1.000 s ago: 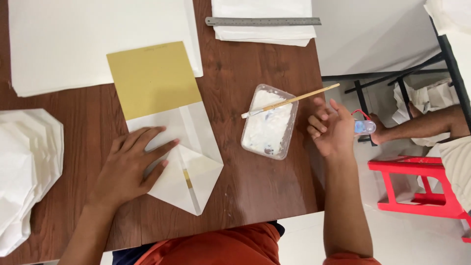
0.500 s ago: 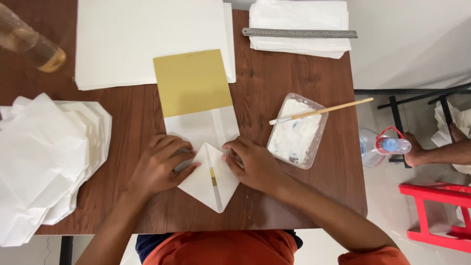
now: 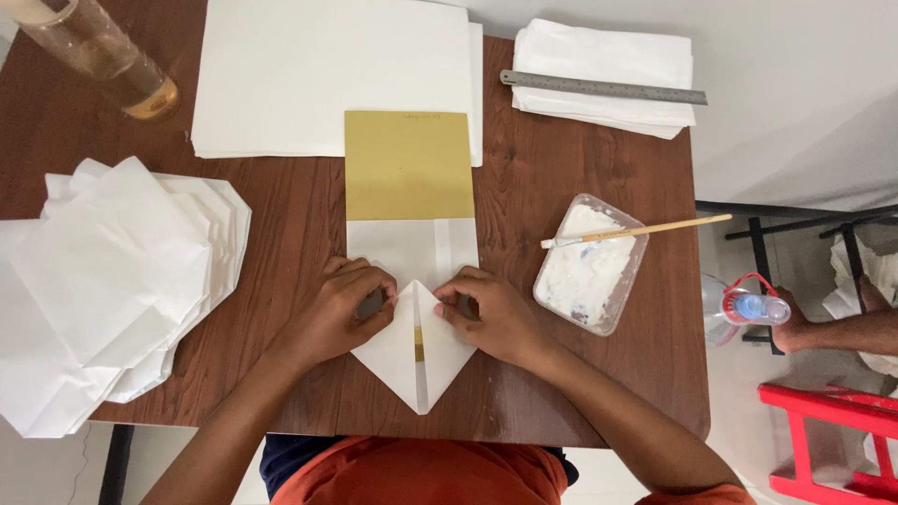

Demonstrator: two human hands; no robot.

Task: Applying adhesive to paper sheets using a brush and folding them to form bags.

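I see the brown table (image 3: 580, 393) filling the frame, white sheets (image 3: 327, 75) stacked at upper centre. At lower centre lies the folded paper bag (image 3: 412, 281); my left hand (image 3: 332, 313) and right hand (image 3: 491, 318) press flat on its pointed flaps.

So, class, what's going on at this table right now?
A person presses both hands, left hand and right hand, onto a white paper bag folded to a point over a gold card on the wooden table. Beside it a tray of white paste carries a brush. Folded bags are stacked on the left.
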